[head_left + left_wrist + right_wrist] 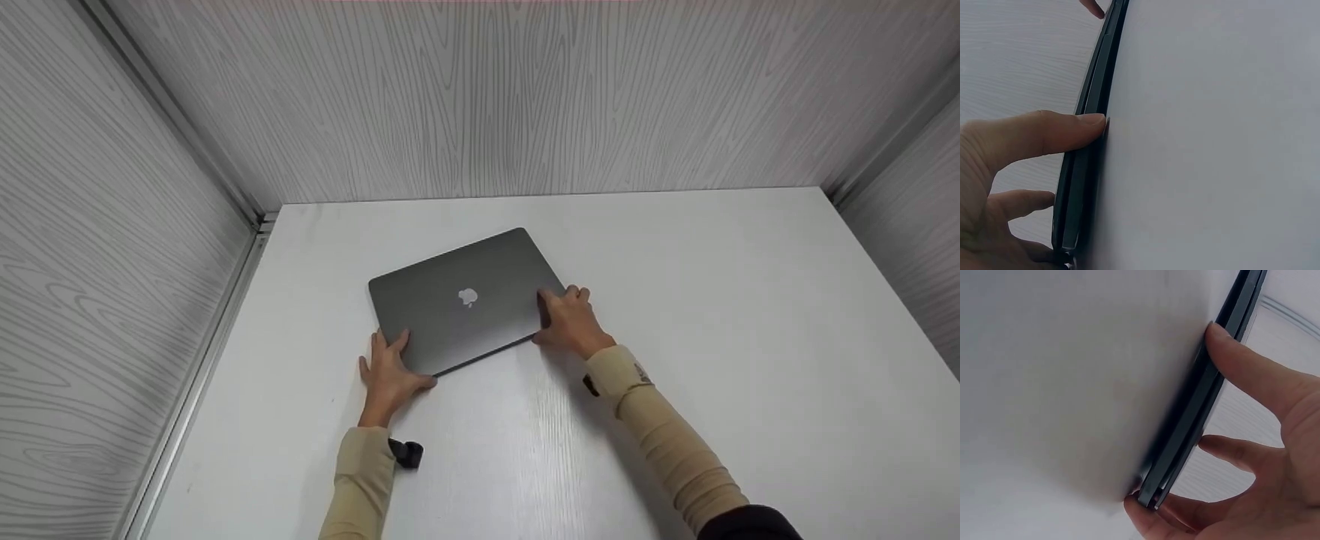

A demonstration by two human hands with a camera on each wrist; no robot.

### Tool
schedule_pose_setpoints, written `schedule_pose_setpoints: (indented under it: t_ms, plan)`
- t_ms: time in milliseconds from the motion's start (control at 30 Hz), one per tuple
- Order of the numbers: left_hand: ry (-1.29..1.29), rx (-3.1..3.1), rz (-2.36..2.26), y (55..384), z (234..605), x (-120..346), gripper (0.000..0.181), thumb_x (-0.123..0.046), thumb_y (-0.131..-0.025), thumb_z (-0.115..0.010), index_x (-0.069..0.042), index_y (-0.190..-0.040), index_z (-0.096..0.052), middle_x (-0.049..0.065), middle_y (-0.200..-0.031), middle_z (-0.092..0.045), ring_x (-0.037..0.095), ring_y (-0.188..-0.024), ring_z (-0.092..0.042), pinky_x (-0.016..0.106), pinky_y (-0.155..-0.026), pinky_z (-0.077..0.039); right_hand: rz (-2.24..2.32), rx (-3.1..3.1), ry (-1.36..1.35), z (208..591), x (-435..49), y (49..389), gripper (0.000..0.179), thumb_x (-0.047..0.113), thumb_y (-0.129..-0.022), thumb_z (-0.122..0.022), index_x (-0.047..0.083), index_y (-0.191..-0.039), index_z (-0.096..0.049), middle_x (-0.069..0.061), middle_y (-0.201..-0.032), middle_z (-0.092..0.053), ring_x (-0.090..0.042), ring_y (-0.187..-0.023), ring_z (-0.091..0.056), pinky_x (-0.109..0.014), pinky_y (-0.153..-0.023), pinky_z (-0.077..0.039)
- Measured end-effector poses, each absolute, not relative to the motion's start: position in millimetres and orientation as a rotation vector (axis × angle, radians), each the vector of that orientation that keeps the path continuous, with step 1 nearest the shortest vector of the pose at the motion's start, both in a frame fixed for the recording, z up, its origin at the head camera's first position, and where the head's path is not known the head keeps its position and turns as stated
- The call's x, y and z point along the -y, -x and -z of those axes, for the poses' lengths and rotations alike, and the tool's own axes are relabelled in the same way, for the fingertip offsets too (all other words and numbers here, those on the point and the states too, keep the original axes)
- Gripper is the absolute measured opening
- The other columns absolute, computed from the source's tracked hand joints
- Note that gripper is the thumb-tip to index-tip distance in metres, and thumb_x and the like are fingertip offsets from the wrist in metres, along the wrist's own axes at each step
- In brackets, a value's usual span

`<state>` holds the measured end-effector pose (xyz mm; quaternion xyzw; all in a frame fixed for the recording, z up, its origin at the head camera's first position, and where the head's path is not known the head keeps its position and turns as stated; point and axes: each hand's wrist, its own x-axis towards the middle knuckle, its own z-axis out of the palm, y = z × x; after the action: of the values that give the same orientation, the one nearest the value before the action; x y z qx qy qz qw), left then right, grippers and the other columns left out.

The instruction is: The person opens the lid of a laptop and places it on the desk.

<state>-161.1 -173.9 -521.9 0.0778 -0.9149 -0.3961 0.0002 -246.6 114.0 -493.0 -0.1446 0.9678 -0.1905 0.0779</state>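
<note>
A closed dark grey laptop [487, 259] with a pale apple logo lies at an angle on the white table [712, 315]. At its near left corner my left hand [388, 381] grips it, thumb on the front edge, one fingertip on the lid and other fingers by the left side. My right hand [574, 324] holds the near right corner in a similar way. In the left wrist view the thumb [1044, 134] lies across the laptop's thin edge [1092, 84]. The right wrist view has the thumb [1247, 365] on that edge [1188, 410], with fingertips curled round the corner.
Grey wood-grain panels stand at the back [487, 105], at the left [97, 285] and at the right [915, 210] of the table. A metal rail [199, 390] runs along the left side. A black device [407, 454] sits at the left wrist.
</note>
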Motion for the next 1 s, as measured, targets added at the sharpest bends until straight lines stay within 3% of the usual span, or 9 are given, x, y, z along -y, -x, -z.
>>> schedule_pose_setpoints:
  t_ms: [600, 1000]
  plan:
    - [-0.113, 2.900, 1.230, 167.9, 520.2, 162.6, 0.091, -0.007, -0.065, -0.094, 0.010, -0.143, -0.051, 0.041, -0.156, -0.022, 0.050, -0.149, -0.014, 0.066, -0.117, -0.004, 0.628, -2.921, 0.381, 494.7, -136.3, 231.6, 0.084, 0.022, -0.076, -0.092, -0.007, -0.143, -0.049, -0.046, -0.126, -0.044, -0.058, -0.119, -0.042, -0.058, -0.092, -0.050]
    - [-0.079, 2.939, 1.235, 173.1, 520.1, 152.0, 0.092, -0.006, -0.063, -0.094, 0.008, -0.143, -0.051, 0.040, -0.157, -0.020, 0.048, -0.150, -0.014, 0.066, -0.117, -0.004, 0.661, -2.996, 0.352, 498.0, -150.3, 217.2, 0.081, 0.019, -0.073, -0.094, -0.008, -0.137, -0.053, -0.042, -0.113, -0.049, -0.052, -0.106, -0.047, -0.056, -0.085, -0.050]
